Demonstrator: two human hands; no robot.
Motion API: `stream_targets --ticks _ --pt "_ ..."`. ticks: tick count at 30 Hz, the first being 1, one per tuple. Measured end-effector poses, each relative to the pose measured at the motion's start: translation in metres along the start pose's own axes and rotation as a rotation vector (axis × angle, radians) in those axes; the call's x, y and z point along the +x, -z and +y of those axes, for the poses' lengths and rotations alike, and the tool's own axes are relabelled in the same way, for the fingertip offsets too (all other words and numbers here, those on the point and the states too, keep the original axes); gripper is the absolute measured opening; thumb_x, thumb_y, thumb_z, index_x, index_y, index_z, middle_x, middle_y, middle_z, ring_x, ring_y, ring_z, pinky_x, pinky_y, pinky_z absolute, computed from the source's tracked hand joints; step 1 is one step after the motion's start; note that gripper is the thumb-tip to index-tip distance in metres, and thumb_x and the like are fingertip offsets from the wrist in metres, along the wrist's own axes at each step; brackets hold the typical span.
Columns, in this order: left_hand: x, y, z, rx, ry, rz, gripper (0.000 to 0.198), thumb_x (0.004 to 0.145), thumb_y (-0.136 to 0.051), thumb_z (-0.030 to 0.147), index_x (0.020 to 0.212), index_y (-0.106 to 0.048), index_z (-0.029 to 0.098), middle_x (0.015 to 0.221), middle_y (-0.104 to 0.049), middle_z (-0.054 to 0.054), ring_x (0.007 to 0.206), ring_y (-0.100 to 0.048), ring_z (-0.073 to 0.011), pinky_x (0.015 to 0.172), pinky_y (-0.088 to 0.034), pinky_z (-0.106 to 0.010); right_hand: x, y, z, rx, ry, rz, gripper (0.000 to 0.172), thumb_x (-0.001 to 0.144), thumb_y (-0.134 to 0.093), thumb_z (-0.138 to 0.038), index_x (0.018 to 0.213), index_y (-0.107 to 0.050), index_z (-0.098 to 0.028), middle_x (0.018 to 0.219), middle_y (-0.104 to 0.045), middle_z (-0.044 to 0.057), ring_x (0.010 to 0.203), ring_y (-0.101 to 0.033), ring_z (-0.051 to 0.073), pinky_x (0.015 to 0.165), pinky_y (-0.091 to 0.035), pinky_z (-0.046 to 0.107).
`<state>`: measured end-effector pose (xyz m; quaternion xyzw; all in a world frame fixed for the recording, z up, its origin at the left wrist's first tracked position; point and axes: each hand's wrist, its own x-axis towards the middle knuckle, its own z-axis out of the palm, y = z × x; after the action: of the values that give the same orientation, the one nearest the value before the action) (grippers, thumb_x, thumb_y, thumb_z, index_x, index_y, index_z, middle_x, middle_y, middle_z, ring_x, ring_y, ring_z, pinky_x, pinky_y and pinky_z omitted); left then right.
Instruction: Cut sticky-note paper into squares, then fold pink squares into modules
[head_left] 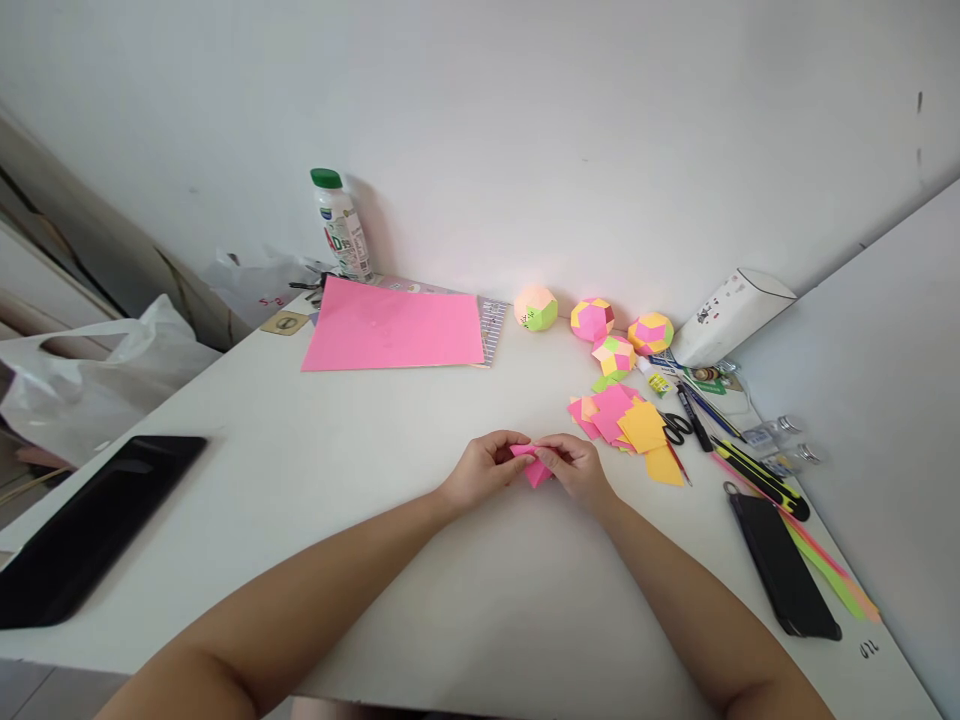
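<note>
My left hand [486,466] and my right hand [576,468] meet at the middle of the white table [315,480]. Both pinch a small folded pink paper piece [534,467] that lies between their fingertips, low over the tabletop. Fingers of both hands are curled onto the paper. A loose pile of pink, orange and yellow paper squares [626,422] lies just to the right of my right hand.
Several coloured paper balls [592,320] sit near the wall. A large pink sheet [394,326] and a green-capped bottle [339,225] are at the back left. Scissors [677,427], pens, a utility knife [761,482] and a black phone [784,565] lie right; a black tablet [90,525] lies left.
</note>
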<state>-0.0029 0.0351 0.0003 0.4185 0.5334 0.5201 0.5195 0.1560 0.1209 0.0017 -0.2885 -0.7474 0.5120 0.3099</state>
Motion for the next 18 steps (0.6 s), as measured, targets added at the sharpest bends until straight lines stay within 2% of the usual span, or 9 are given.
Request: stream_targets --ticks 6,18 --pt "0.0007 -0.0001 0.0002 -0.031 0.002 0.014 0.037 0.072 -0.068 0.046 0.093 -0.063 0.016 0.063 -0.057 0.003 0.052 -0.047 -0.0082 0.049 -0.039 -0.022 0.0002 0.0002 -0.0027 -0.017 -0.02 -0.055 0.018 0.081 -0.063 -0.036 0.09 -0.071 -0.022 0.086 -0.071 0.004 0.078 -0.064 0.018 0.069 -0.052 0.031" --pt "0.0003 0.0007 0.0034 0.006 0.005 0.02 0.031 0.073 -0.067 0.045 0.082 -0.063 0.016 0.06 -0.054 0.003 0.051 -0.046 -0.0075 0.047 -0.037 -0.021 0.0014 0.002 -0.0009 0.038 -0.088 -0.067 0.017 0.079 -0.064 -0.035 0.081 -0.07 -0.019 0.074 -0.067 0.002 0.066 -0.06 0.015 0.06 -0.049 0.028"
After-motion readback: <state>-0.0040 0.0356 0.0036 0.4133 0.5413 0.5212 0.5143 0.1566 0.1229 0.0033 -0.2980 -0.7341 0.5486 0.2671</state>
